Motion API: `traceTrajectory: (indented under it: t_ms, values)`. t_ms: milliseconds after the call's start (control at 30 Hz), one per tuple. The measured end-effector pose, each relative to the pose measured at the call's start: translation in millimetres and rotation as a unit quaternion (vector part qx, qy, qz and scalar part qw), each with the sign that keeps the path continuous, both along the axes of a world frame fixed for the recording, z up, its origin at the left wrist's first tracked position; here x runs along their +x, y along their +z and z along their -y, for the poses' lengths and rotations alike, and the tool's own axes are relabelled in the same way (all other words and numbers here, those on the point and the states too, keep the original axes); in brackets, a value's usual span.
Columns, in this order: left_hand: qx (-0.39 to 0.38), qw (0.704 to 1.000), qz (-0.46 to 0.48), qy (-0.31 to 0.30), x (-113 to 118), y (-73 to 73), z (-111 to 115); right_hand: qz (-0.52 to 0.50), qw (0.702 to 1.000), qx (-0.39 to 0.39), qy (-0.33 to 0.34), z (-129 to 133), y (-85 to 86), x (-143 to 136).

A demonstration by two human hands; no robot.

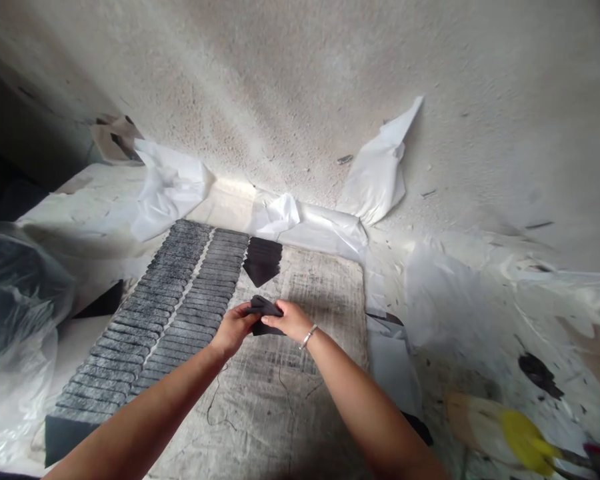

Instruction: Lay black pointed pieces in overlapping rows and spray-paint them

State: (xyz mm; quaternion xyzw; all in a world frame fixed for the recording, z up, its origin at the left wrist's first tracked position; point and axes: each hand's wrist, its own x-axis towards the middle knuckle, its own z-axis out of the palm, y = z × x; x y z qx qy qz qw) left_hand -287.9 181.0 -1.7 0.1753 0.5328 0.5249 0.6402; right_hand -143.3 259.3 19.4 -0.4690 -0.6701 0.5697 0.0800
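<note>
Nearest my camera, the two bare forearms [153, 410] reach in from the bottom corners of the frame, a silvery bracelet [308, 337] circling the right wrist. Just below centre I see the left hand [234, 328] and the right hand [294, 321] grasping one small black piece [266, 329] between them, fingers pinched on its left and right edges, its upper part looking folded over. I have it above a worn, woven-looking mat [325, 300]; whether it touches the mat I cannot tell. Just above it in the frame sits a stack of black pieces [264, 259], its lower end pointed. To the left, two columns of overlapping grey strips [140, 327] slant from upper centre toward the lower left, a pale gap between them. A loose dark thread [209, 407] curls near the left forearm. Clear plastic [25, 333] bulges at the left edge, and crumpled white sheets [170, 187] lie along the foot of a rough wall [280, 87]. At lower right I get a yellow object [525, 440], too blurred for me to identify.
</note>
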Motion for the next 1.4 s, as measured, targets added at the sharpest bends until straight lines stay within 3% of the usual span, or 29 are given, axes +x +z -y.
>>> traceTrajectory:
  t_ms: [67,167,267,333,433,533,600,900,1100,1267,1400]
  values:
    - [0.002,1.000,-0.007,-0.003,-5.6,-3.6,-4.8,-0.073,0.993,-0.090,-0.025,-7.0,-2.3,-4.6]
    - [0.009,1.000,0.001,-0.009,-13.2,-7.0,-9.1,-0.152,0.957,-0.235,-0.074,-15.5,-6.0,-8.9]
    - [0.027,0.999,0.000,-0.026,-20.1,-6.5,-11.7,-0.175,0.936,-0.295,-0.076,-21.2,-8.1,-12.5]
    - [0.035,0.999,-0.019,-0.026,-23.3,-4.8,-13.0,-0.161,0.959,-0.223,-0.067,-23.3,-7.5,-14.8]
    - [0.026,0.998,-0.060,0.002,-24.0,-2.9,-14.0,-0.104,0.994,0.005,-0.032,-22.7,-3.4,-17.0]
    - [0.007,0.997,-0.062,0.036,-20.7,-4.4,-13.7,-0.040,0.972,0.230,0.002,-17.3,2.4,-17.4]
    - [-0.004,0.997,-0.052,0.048,-18.1,-7.0,-12.9,-0.017,0.946,0.322,0.019,-12.8,4.6,-17.2]
    - [-0.006,0.996,-0.017,0.083,-12.2,-14.6,-9.9,-0.008,0.933,0.358,0.030,-6.4,-0.5,-18.2]
    - [-0.010,0.991,-0.045,0.125,-9.6,-16.0,-8.9,0.016,0.903,0.420,0.083,-2.5,0.6,-20.3]
    - [0.000,0.991,-0.070,0.118,-9.3,-14.7,-8.6,0.000,0.893,0.444,0.071,-2.7,-1.3,-20.5]
    - [-0.010,0.991,-0.037,0.128,-7.0,-12.4,-10.6,0.027,0.863,0.500,0.063,-1.7,-5.3,-19.5]
